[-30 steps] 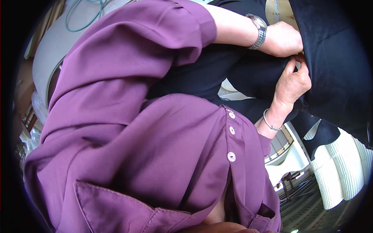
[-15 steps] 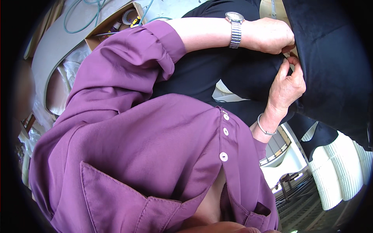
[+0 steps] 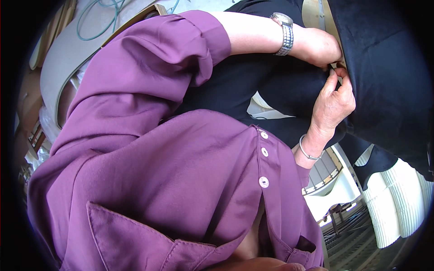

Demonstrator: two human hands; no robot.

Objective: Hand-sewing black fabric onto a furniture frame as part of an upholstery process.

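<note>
In the head view, the left hand (image 3: 318, 45), with a metal watch (image 3: 284, 34) on its wrist, reached in from the upper left and lay curled against the edge of a dark fabric (image 3: 384, 77) at the upper right. The right hand (image 3: 334, 101), with a thin bracelet (image 3: 308, 151) on its wrist, came up from below, its fingers pinched narrow on the same edge, touching the left hand's fingertips. Whether the left hand gripped the cloth could not be told. A purple shirt (image 3: 172, 171) filled the near left, leaving little open room. A white ribbed piece (image 3: 398, 203) lay at the lower right, and a green cable (image 3: 97, 13) lay far left.
</note>
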